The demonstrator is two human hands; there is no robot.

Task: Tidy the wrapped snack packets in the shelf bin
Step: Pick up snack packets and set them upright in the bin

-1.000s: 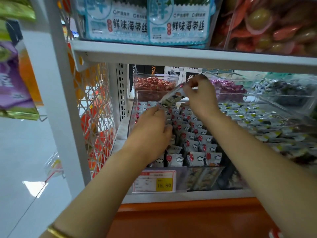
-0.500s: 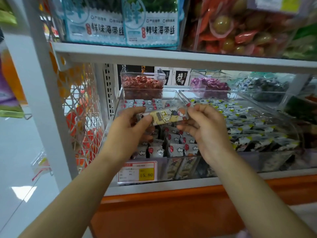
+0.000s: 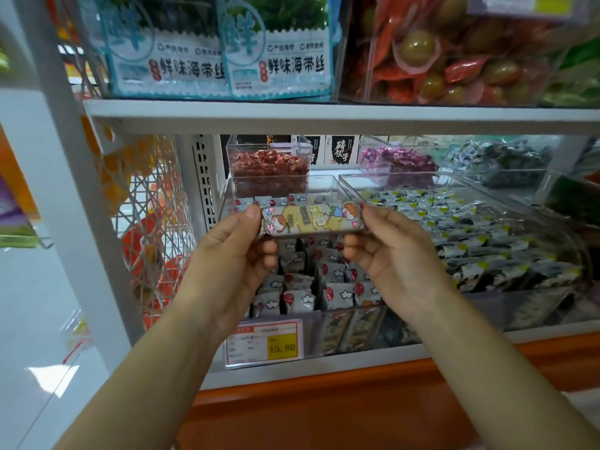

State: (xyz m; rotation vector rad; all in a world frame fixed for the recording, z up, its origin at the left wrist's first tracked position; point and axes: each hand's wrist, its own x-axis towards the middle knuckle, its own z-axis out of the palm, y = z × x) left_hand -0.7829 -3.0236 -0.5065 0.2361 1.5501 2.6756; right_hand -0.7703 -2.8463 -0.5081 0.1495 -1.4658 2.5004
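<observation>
A long snack packet (image 3: 311, 219) with cartoon figures and a yellow patch is held level in front of the shelf. My left hand (image 3: 233, 254) pinches its left end and my right hand (image 3: 386, 251) pinches its right end. Behind and below it stands the clear shelf bin (image 3: 328, 186), holding several small white wrapped snack packets (image 3: 302, 297) with red balloons and clouds, lined up in rows. My hands hide the middle rows.
A price tag (image 3: 264, 342) reading 15.80 hangs on the bin's front. A second clear bin (image 3: 487, 241) of dark and yellow packets sits to the right. Small tubs of red (image 3: 269, 167) and purple sweets (image 3: 399, 160) stand behind. The upper shelf board (image 3: 324, 115) hangs low overhead.
My right hand lifted the long packet out of the bin from the back. My left hand left the rows and took its other end. Both hands now hold it flat, nearer to me.
</observation>
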